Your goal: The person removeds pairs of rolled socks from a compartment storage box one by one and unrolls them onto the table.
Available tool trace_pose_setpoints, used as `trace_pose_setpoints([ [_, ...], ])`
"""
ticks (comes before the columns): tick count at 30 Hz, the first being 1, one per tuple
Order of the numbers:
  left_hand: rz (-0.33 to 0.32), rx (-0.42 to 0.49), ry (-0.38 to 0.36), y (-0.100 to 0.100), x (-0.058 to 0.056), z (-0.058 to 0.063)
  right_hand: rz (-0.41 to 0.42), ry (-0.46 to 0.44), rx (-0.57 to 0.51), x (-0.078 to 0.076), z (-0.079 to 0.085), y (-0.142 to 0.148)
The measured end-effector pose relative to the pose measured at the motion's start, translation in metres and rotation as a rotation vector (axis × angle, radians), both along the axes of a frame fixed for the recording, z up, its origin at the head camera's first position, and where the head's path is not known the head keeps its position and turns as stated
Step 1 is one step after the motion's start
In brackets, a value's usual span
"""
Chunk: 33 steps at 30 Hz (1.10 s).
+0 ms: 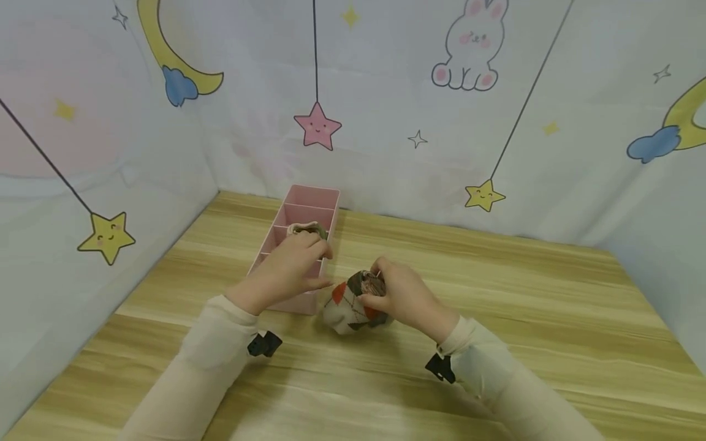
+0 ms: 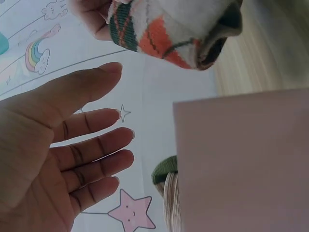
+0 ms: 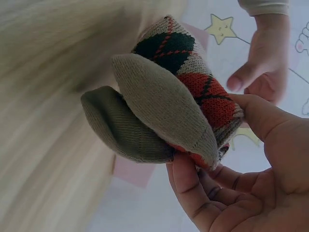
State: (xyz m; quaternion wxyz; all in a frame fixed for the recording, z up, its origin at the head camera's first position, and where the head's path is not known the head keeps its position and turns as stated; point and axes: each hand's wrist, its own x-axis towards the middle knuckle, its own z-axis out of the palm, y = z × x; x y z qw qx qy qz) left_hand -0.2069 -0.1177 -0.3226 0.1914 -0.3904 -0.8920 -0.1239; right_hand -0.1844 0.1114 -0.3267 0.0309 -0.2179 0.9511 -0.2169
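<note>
Head view: a sock bundle (image 1: 347,309) is held over the wooden table (image 1: 496,380), just right of the near end of the pink box (image 1: 312,196); gap to the tabletop cannot be judged. The bundle is clamped between thumb and curled fingers of the right hand (image 1: 410,297). Rounded, soft form; pale knit is broken by orange-red and dark green diamonds, crossed by thin dark lines. A second roll (image 1: 307,229), cream and green, is partly covered by the left hand (image 1: 287,266), spread above the box. Left wrist view: the left palm is seen bare, thumb well apart from loosely straight fingers; a dark-lined fold is shown at the bundle's end. Right wrist view: two plain ribbed flaps, one beige, one olive-grey, are seen side by side against the argyle.
</note>
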Motion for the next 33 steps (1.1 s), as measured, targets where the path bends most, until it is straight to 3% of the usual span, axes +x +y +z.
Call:
trace_pose_setpoints([
  [8,-0.037,-0.054,-0.044,0.021,0.007,-0.010,-0.049,-0.031,-0.036,-0.003,-0.018,0.013],
  [16,-0.113,-0.108,-0.053,0.042,0.014,-0.025,-0.129,-0.032,0.010,-0.008,-0.025,0.028],
  [26,-0.053,-0.168,-0.043,0.057,0.014,-0.042,-0.141,-0.057,0.024,-0.017,-0.033,0.045],
  [29,-0.043,-0.165,-0.041,0.059,0.013,-0.046,-0.144,-0.018,0.020,-0.019,-0.036,0.047],
  [33,-0.039,-0.141,-0.055,0.059,0.011,-0.048,-0.083,0.144,-0.007,-0.019,-0.039,0.048],
])
